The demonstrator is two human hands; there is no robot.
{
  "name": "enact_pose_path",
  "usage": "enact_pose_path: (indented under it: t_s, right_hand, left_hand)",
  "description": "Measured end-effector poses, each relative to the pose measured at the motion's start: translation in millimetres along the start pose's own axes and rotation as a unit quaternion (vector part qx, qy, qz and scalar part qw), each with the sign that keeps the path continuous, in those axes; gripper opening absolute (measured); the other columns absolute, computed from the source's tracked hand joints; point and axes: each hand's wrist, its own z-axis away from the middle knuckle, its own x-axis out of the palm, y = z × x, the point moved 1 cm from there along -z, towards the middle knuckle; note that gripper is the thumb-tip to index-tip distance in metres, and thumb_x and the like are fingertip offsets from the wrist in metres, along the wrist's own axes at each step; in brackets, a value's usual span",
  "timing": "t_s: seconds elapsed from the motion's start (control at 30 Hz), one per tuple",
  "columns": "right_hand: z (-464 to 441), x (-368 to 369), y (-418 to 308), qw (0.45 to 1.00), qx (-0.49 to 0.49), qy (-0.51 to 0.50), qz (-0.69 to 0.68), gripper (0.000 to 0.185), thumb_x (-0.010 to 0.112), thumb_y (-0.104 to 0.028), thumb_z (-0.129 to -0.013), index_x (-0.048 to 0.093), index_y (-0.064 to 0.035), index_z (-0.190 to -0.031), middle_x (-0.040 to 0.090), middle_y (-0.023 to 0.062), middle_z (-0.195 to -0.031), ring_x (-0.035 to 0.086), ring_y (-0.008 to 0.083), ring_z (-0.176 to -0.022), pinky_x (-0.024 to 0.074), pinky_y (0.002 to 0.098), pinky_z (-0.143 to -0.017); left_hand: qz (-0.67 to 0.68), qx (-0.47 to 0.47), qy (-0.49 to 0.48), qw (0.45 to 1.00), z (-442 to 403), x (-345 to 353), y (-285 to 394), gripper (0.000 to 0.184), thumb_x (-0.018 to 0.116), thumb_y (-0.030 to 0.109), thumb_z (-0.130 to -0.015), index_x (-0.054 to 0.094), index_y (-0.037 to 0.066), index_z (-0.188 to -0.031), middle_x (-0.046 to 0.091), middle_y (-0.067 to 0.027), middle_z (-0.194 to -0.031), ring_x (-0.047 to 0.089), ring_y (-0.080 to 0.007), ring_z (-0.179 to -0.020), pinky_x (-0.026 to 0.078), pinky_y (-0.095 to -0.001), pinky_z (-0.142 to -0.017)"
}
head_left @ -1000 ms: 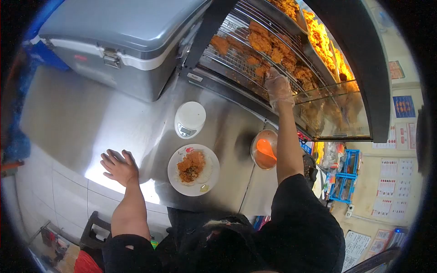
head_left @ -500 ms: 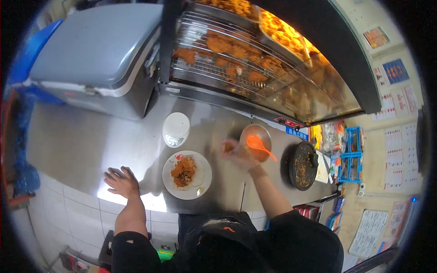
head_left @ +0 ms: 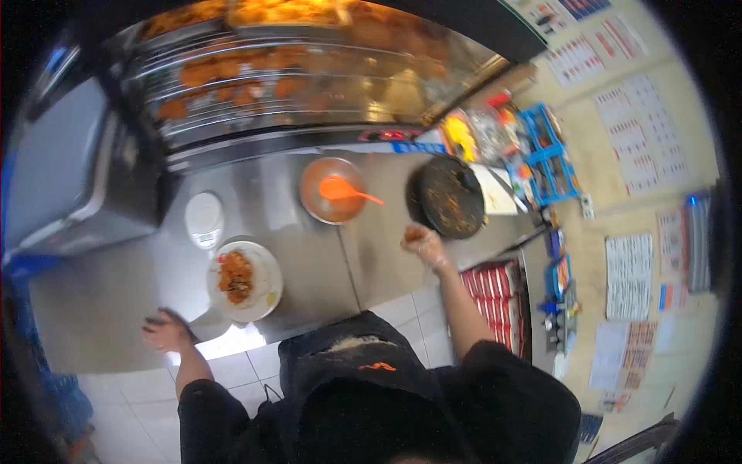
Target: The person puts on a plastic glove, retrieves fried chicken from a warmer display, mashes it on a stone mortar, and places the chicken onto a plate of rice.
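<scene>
My left hand (head_left: 166, 332) rests at the counter's front edge with its fingers apart and nothing in it. In a clear plastic glove, my right hand (head_left: 427, 249) is closed on a small brown lump of food (head_left: 415, 232), its exact kind unclear. Just beyond that hand sits a round black pan (head_left: 448, 203) with brown crumbs on its surface. A white plate (head_left: 267, 298) holding reddish-brown food (head_left: 236, 277) lies between my hands. Behind the plate stands a white kitchen scale (head_left: 204, 219). A metal bowl (head_left: 309, 203) with an orange ladle (head_left: 336, 188) in it is farther right.
A heated glass display case (head_left: 309, 131) with fried food on racks stands along the counter's back. A grey cooler box (head_left: 62, 170) is at the left. Blue baskets (head_left: 550, 166) and a white board with a knife (head_left: 495, 192) lie right of the pan.
My right hand has moved from beside the metal bowl rightward to the front of the black pan, still holding the brown lump. The view has turned right. My left hand stays on the counter.
</scene>
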Motion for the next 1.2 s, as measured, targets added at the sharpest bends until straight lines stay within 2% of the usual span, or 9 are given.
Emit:
enact_pose_path:
  t_s: [0.13,0.2,0.53,0.63,0.77,0.97,1.1,1.17,1.2]
  right_hand:
    - [-33,-117,34,0.984,0.000,0.119,0.135,0.042,0.082,-0.017,-0.073,0.070,-0.0023,-0.111,0.076,0.0114,-0.098,0.073,0.0223,-0.094,0.0550,0.0344,-0.086]
    - [-49,-153,45,0.950,-0.048,0.222,0.216,0.046,0.082,-0.018,-0.071,0.070,-0.0047,-0.114,0.076,0.0151,-0.100,0.073,0.0289,-0.095,0.0556,0.0361,-0.086]
    - [-210,-232,216,0.964,-0.059,0.043,0.255,0.039,0.076,-0.013,-0.079,0.068,-0.0041,-0.116,0.073,0.0163,-0.108,0.070,0.0310,-0.103,0.0544,0.0381,-0.091]
    - [-188,-285,128,0.966,0.003,-0.023,0.256,0.052,0.078,-0.027,-0.079,0.062,-0.0004,-0.122,0.073,0.0162,-0.109,0.070,0.0300,-0.103,0.0542,0.0386,-0.093]
    - [-222,-330,117,0.947,-0.084,0.093,0.297,0.061,0.082,-0.031,-0.078,0.059,-0.0022,-0.127,0.071,0.0213,-0.098,0.068,0.0355,-0.102,0.0540,0.0457,-0.086]
    - [-248,-324,120,0.885,-0.099,0.140,0.433,0.077,0.081,-0.041,-0.078,0.048,-0.0065,-0.139,0.072,0.0211,-0.095,0.070,0.0406,-0.094,0.0531,0.0476,-0.090]
    - [-246,-342,135,0.930,-0.057,0.062,0.359,0.074,0.076,-0.042,-0.085,0.044,-0.0071,-0.143,0.071,0.0193,-0.109,0.070,0.0358,-0.099,0.0571,0.0449,-0.082]
    - [-236,-338,161,0.941,0.052,-0.092,-0.322,0.070,0.074,-0.040,-0.088,0.044,-0.0076,-0.142,0.068,0.0134,-0.117,0.069,0.0283,-0.098,0.0592,0.0380,-0.077]
    - [-214,-338,148,0.941,0.057,-0.096,-0.320,0.070,0.074,-0.040,-0.088,0.044,-0.0076,-0.142,0.068,0.0134,-0.117,0.069,0.0283,-0.098,0.0592,0.0380,-0.077]
  left_hand:
    - [0.050,0.088,-0.068,0.993,-7,-33,-17,0.071,0.052,0.060,-0.098,0.050,0.009,-0.147,0.051,-0.0163,-0.149,0.049,-0.0367,-0.135,0.039,-0.0557,-0.110]
    - [0.446,0.137,-0.095,0.880,-40,51,-73,0.060,0.057,0.046,-0.100,0.058,-0.001,-0.138,0.056,-0.0233,-0.141,0.051,-0.0379,-0.133,0.037,-0.0508,-0.113]
    - [0.295,-0.089,0.129,0.943,277,-49,-131,0.033,0.060,0.015,-0.095,0.065,-0.006,-0.120,0.067,-0.0250,-0.118,0.067,-0.0357,-0.110,0.054,-0.0457,-0.094]
    - [0.304,-0.044,-0.092,0.947,423,-61,-129,0.033,0.060,0.015,-0.094,0.064,-0.005,-0.121,0.067,-0.0226,-0.117,0.066,-0.0330,-0.106,0.055,-0.0452,-0.088]
    - [0.327,-0.067,-0.551,0.765,583,-84,-105,0.036,0.061,0.020,-0.095,0.060,0.001,-0.126,0.066,-0.0162,-0.117,0.065,-0.0285,-0.103,0.053,-0.0421,-0.083]
    - [0.383,-0.086,-0.640,0.660,626,-107,-57,0.042,0.064,0.027,-0.096,0.055,0.009,-0.134,0.065,-0.0066,-0.116,0.063,-0.0219,-0.099,0.051,-0.0376,-0.076]
    - [0.419,-0.127,-0.510,0.741,557,-127,-32,0.046,0.063,0.033,-0.099,0.052,0.014,-0.139,0.063,-0.0009,-0.117,0.060,-0.0156,-0.099,0.047,-0.0316,-0.075]
    - [0.440,-0.133,-0.447,0.768,539,-159,-13,0.047,0.063,0.033,-0.098,0.052,0.014,-0.140,0.063,-0.0010,-0.118,0.061,-0.0144,-0.099,0.046,-0.0305,-0.073]
    - [0.436,-0.139,-0.446,0.769,537,-163,-8,0.047,0.063,0.033,-0.098,0.052,0.014,-0.140,0.063,-0.0010,-0.118,0.061,-0.0144,-0.099,0.046,-0.0305,-0.073]
